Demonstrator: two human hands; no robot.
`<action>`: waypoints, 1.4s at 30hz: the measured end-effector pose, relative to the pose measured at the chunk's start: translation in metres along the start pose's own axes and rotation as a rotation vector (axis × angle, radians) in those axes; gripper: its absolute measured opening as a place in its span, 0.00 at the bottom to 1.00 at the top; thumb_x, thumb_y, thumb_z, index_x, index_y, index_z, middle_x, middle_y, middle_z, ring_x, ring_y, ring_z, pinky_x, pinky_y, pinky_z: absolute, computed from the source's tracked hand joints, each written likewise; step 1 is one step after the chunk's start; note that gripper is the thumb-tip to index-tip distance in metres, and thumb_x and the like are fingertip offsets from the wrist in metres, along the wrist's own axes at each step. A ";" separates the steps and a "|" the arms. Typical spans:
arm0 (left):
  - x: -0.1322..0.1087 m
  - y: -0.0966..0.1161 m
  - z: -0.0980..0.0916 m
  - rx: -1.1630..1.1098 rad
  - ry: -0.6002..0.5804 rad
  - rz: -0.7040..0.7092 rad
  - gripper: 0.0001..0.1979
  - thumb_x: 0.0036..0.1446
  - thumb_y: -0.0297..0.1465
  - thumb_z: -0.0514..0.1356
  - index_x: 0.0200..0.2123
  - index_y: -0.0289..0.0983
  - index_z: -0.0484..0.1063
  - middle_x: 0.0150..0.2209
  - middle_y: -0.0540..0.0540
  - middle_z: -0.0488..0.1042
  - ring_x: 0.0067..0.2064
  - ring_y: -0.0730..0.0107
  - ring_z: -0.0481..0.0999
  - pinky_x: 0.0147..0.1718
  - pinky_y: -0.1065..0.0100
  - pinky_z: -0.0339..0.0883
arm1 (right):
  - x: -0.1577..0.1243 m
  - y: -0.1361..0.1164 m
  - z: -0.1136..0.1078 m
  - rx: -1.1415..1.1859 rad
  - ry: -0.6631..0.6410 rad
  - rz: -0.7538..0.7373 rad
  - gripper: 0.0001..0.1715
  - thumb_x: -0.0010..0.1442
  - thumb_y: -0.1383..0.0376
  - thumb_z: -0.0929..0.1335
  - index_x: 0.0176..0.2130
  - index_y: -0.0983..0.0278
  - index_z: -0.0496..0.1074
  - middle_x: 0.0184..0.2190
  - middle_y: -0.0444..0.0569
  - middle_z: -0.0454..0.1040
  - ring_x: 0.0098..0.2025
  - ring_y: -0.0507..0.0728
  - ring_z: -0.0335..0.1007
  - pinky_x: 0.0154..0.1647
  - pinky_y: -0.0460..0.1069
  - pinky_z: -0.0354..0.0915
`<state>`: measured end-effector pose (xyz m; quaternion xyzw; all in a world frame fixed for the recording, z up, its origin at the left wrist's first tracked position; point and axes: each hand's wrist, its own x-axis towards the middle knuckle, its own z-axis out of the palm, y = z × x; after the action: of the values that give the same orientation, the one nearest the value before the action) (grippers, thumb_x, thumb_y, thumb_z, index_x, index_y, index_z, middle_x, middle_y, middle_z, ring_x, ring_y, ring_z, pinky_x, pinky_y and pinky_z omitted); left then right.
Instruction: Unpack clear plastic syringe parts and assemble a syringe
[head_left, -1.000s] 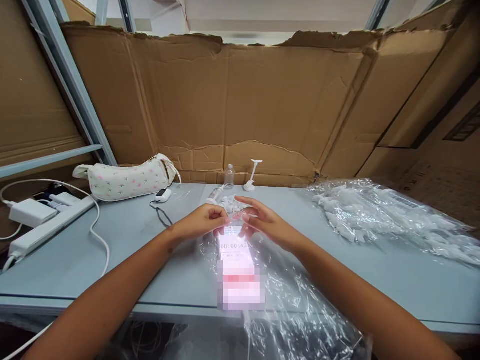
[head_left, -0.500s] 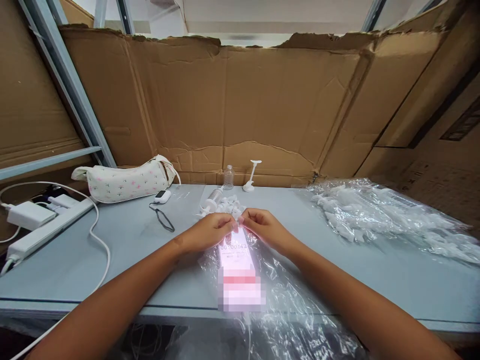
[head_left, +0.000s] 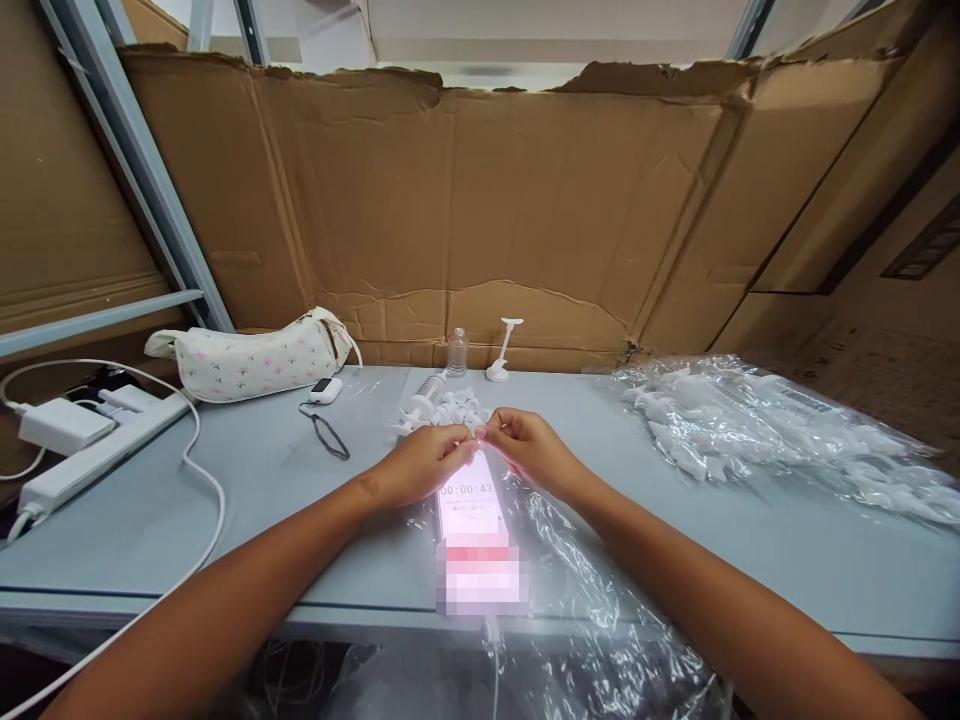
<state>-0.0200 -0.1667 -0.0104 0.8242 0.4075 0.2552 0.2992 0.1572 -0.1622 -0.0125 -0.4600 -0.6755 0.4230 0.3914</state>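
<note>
My left hand [head_left: 421, 464] and my right hand [head_left: 529, 450] meet fingertip to fingertip above the table's middle. Both pinch the top edge of a small clear bag [head_left: 478, 436], which is thin and hard to make out. Just below the fingers lies a lit phone [head_left: 468, 498] showing a running timer, resting on crumpled clear plastic bags [head_left: 581, 575]. Right behind the hands sits a heap of small white plastic parts [head_left: 452, 405] with a syringe-like piece [head_left: 420, 397] beside it.
A floral pouch [head_left: 251, 362], a small white device on a black cord [head_left: 325, 390], a power strip [head_left: 97, 450] and a charger [head_left: 60, 423] sit left. A little bottle [head_left: 457, 352] and white stand [head_left: 504, 350] are at the back. Bagged white parts [head_left: 772, 430] are piled right. Cardboard walls the grey table [head_left: 247, 500].
My right hand's fingers, spread a second ago, have closed. Both hands came together and now pinch at one spot above the phone. The timer has advanced.
</note>
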 end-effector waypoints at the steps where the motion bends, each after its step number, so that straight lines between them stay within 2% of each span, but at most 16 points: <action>1: 0.000 0.000 0.000 0.001 0.002 -0.001 0.15 0.62 0.37 0.48 0.25 0.38 0.60 0.22 0.53 0.58 0.25 0.74 0.57 0.25 0.68 0.49 | 0.000 -0.001 -0.001 -0.003 0.005 -0.003 0.25 0.49 0.46 0.70 0.22 0.61 0.61 0.09 0.35 0.56 0.13 0.46 0.48 0.16 0.44 0.44; 11: 0.004 -0.002 -0.001 -0.016 0.019 -0.008 0.16 0.62 0.38 0.48 0.23 0.38 0.58 0.22 0.54 0.58 0.25 0.74 0.57 0.26 0.68 0.50 | 0.004 0.000 -0.004 -0.004 0.036 -0.040 0.22 0.51 0.48 0.70 0.25 0.61 0.63 0.09 0.34 0.55 0.13 0.47 0.48 0.16 0.44 0.44; 16: 0.001 -0.003 -0.002 -0.165 -0.053 -0.088 0.18 0.63 0.40 0.47 0.22 0.39 0.53 0.17 0.57 0.56 0.19 0.77 0.54 0.21 0.70 0.49 | 0.009 0.006 -0.015 0.023 0.120 -0.069 0.23 0.50 0.47 0.70 0.25 0.62 0.61 0.10 0.34 0.56 0.13 0.46 0.47 0.15 0.43 0.43; 20: 0.003 -0.008 -0.004 -0.258 -0.092 -0.076 0.19 0.63 0.41 0.48 0.21 0.39 0.52 0.16 0.57 0.55 0.17 0.78 0.54 0.19 0.71 0.49 | 0.014 0.011 -0.026 0.033 0.173 -0.064 0.24 0.50 0.47 0.69 0.25 0.62 0.61 0.10 0.34 0.56 0.13 0.45 0.46 0.15 0.43 0.43; 28: 0.002 -0.007 -0.012 -0.226 -0.100 -0.045 0.21 0.63 0.42 0.48 0.20 0.38 0.55 0.15 0.56 0.58 0.18 0.79 0.56 0.23 0.71 0.52 | 0.018 0.016 -0.035 -0.035 0.181 -0.044 0.21 0.52 0.49 0.69 0.25 0.62 0.62 0.10 0.35 0.56 0.12 0.45 0.46 0.14 0.43 0.42; 37: 0.004 -0.012 -0.021 -0.200 -0.031 -0.021 0.22 0.61 0.45 0.50 0.19 0.38 0.54 0.15 0.56 0.57 0.17 0.79 0.56 0.21 0.72 0.52 | 0.022 0.020 -0.043 -0.022 0.245 -0.032 0.20 0.54 0.49 0.67 0.27 0.61 0.62 0.10 0.35 0.57 0.12 0.45 0.46 0.14 0.43 0.42; 42: 0.005 -0.015 -0.021 -0.267 0.040 -0.050 0.23 0.60 0.47 0.51 0.20 0.38 0.54 0.15 0.57 0.58 0.17 0.79 0.58 0.21 0.72 0.52 | 0.021 0.020 -0.043 0.025 0.243 -0.056 0.20 0.55 0.49 0.67 0.26 0.61 0.61 0.10 0.35 0.57 0.12 0.46 0.47 0.14 0.43 0.43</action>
<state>-0.0389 -0.1495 -0.0052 0.7613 0.3964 0.3160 0.4042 0.1968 -0.1291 -0.0143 -0.4839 -0.6304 0.3615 0.4877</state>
